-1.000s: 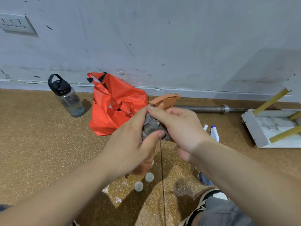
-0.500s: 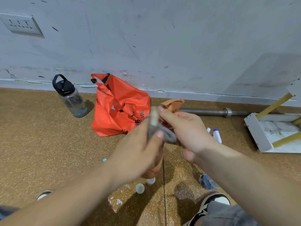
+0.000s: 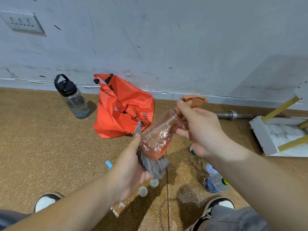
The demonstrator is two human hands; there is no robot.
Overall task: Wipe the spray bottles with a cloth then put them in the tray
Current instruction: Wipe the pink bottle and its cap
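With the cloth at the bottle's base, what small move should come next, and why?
Probably slide the left hand and its grey cloth up the orange spray bottle. The right hand steadies the neck, and the cloth covers only the base.

Grey scuffed wall (image 3: 166, 39), dark marks scattered across it. Socket plate (image 3: 21, 22) upper left. Pale skirting strip (image 3: 233, 99) along wall foot. Brown speckled floor (image 3: 41, 147), seam running toward viewer. Steel bar (image 3: 233, 115) lying on floor by wall. Light even, soft shadows.
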